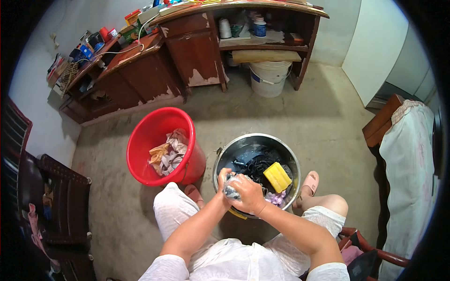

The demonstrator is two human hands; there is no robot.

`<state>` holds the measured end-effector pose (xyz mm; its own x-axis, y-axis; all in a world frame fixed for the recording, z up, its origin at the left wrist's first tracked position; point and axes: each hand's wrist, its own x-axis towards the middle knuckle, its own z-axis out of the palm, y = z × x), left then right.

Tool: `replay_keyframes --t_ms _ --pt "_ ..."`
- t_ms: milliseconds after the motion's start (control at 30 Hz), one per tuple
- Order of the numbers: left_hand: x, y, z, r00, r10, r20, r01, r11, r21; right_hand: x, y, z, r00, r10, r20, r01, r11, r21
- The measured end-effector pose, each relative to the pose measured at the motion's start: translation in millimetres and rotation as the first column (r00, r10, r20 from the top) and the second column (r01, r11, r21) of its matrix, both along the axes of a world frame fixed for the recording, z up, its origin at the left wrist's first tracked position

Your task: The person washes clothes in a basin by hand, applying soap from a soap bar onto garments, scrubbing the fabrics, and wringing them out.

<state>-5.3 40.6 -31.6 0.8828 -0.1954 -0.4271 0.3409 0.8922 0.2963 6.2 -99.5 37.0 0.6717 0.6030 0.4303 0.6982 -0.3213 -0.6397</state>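
Over the near side of a round metal bucket (296, 154), my left hand (225, 181) and my right hand (248, 193) are pressed together around a dark, soapy wad of cloth (232, 191). Both hands grip it; its lower part is hidden by the fingers. Inside the bucket, black cloth (260, 165) lies in bluish water. A yellow bar of soap (277, 177) rests on the wet laundry, right of my hands. Purple and white cloth (276, 197) shows just below the soap. To the left stands a red plastic bucket (198, 154) with beige and tan cloths (170, 154) in it.
Pink slippers (310, 182) are on my feet either side of the metal bucket. A worn wooden desk (193, 52) stands ahead, with a white lidded bucket (270, 79) under it. A dark leather chair (63, 200) is at left, and a cloth-covered piece of furniture (404, 168) at right.
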Motion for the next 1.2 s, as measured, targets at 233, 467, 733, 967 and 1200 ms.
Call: replay_keyframes --t_ms 233,467,733,967,1200 --pt "12.7 -59.2 26.5 0.968 0.230 -0.106 -0.124 0.795 0.593 39.6 -7.0 -32.4 0.890 -0.370 -0.266 0.322 0.924 -0.208" --pt "17.7 -31.2 12.1 0.982 0.111 -0.152 -0.021 0.866 0.500 8.0 0.8 -21.2 0.954 -0.239 -0.180 0.214 0.966 -0.147" --pt "22.8 -35.5 36.1 0.988 0.095 -0.123 -0.025 0.880 0.474 59.1 -25.1 -57.5 0.806 -0.166 -0.568 0.259 0.962 0.087" --pt "22.2 -25.6 31.2 0.991 0.108 0.081 -0.135 0.823 0.552 62.1 -32.3 -34.6 0.582 0.067 -0.811 0.004 0.996 0.086" --pt "9.9 -31.3 27.7 0.923 -0.240 0.300 -0.330 -0.095 0.939 72.0 -40.6 -23.3 0.450 0.107 -0.886 0.387 0.871 0.302"
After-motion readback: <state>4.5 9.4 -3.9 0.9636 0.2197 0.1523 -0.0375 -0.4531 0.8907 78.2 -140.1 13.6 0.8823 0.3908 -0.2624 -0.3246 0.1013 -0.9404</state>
